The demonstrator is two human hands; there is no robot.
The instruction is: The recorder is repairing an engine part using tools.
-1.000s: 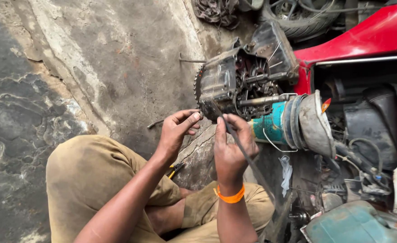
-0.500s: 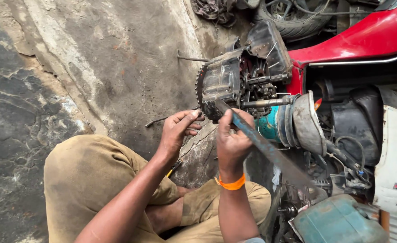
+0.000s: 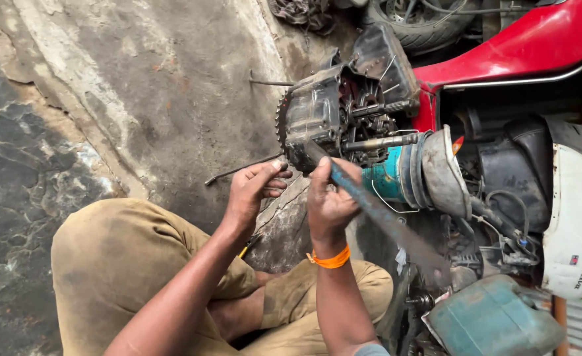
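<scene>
Squatting on the concrete floor (image 3: 139, 86) here. My right hand (image 3: 330, 198) is wrapped tight around a long flat blue bar (image 3: 383, 221), its tip stuck against the greasy engine case (image 3: 317, 115) just beyond. My left hand (image 3: 254, 191) pinches something small near the case's lower edge, can't tell what.

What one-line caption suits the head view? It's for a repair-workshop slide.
Right hand grips a long flat tool against an opened engine case; left hand pinches something small beside it.
</scene>
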